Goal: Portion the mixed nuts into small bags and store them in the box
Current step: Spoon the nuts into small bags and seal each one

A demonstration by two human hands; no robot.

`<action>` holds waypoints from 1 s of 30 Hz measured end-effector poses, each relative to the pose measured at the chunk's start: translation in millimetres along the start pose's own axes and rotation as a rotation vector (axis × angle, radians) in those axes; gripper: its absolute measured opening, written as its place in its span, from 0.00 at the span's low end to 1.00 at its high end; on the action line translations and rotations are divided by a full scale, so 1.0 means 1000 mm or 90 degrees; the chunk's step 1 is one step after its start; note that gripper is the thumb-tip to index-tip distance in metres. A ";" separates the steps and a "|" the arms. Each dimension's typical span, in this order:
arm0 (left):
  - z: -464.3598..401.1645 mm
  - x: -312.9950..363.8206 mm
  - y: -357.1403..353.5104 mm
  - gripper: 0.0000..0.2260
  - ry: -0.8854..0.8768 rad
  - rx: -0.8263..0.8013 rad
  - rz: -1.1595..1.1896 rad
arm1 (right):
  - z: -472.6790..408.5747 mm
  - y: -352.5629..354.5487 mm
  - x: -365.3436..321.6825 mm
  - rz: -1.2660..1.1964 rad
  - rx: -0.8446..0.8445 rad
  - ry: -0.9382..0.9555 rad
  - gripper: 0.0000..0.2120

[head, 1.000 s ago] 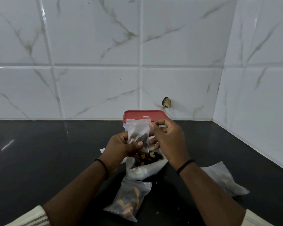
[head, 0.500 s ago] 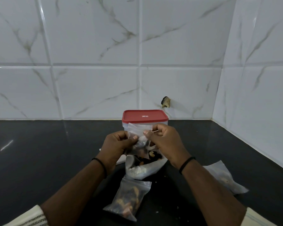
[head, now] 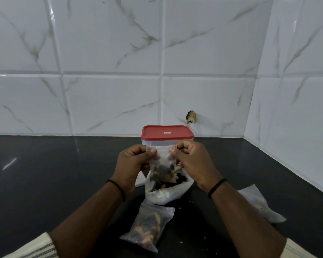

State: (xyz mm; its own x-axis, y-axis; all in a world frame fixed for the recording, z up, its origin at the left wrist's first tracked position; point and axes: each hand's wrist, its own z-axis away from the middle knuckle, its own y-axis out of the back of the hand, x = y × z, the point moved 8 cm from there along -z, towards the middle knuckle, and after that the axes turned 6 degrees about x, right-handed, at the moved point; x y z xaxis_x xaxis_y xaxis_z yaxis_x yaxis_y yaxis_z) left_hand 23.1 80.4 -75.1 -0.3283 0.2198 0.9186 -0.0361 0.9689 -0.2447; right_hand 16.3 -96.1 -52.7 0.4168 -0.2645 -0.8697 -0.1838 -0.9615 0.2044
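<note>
We work at a black table (head: pixel 45 183) set into a corner of white marble-veined wall tiles (head: pixel 110 53); a small chipped hole (head: pixel 191 117) marks the tile just above and to the right of the box; the box (head: pixel 167 139), clear-walled with a red lid (head: pixel 167 133) shut on it, stands upright at the back of the table, just behind our hands; in front of it sits the large open bag of mixed nuts (head: pixel 164 192), its mouth rolled wide and dark and tan pieces showing inside; a crumpled empty-looking plastic bag (head: pixel 259 205) lies on the table to the right, well apart from the rest; nearest to us a filled small bag (head: pixel 149 228) lies flat on the table, touching the foot of the large bag; our left hand (head: pixel 131 164) and right hand (head: pixel 192 161) hold another small bag (head: pixel 163 164) upright in the air between them, above the large bag and in front of the box; each hand pinches a top corner of this bag, thumb in front and curled fingers (head: pixel 132 148) behind, near its mouth; nuts sit in its lower half; both wrists wear a thin black band (head: pixel 117 187); a few crumbs (head: pixel 181 241) dot the table
</note>
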 end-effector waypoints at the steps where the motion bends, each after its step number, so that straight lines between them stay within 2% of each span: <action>1: 0.001 0.001 -0.001 0.04 -0.002 0.003 0.003 | 0.000 0.000 -0.001 0.009 0.001 0.007 0.05; 5: 0.003 0.003 -0.002 0.03 -0.032 0.020 -0.015 | 0.000 -0.001 -0.001 0.035 -0.006 0.020 0.05; 10: 0.002 0.009 0.000 0.04 -0.092 0.016 -0.067 | 0.003 -0.008 0.001 -0.064 -0.036 -0.033 0.04; 13: 0.004 0.010 -0.005 0.05 -0.109 -0.007 -0.086 | 0.005 -0.014 -0.001 -0.004 -0.043 0.006 0.05; 16: 0.005 0.011 -0.008 0.06 -0.127 -0.026 -0.110 | 0.005 -0.009 -0.006 0.029 -0.003 0.050 0.06; 22: 0.004 0.008 -0.008 0.09 -0.098 -0.022 -0.071 | 0.006 -0.007 -0.007 0.030 -0.001 0.041 0.07; 30: 0.002 0.011 -0.002 0.06 -0.084 0.008 -0.032 | 0.002 0.004 -0.006 -0.140 -0.026 -0.037 0.06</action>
State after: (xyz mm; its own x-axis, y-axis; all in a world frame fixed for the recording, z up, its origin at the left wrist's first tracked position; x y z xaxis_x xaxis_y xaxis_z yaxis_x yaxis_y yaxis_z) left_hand 17.8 81.0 -65.0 -0.4473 0.1535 0.8811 -0.0669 0.9767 -0.2041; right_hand 11.7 -98.2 -47.5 0.3899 -0.0448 -0.9198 -0.0574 -0.9981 0.0243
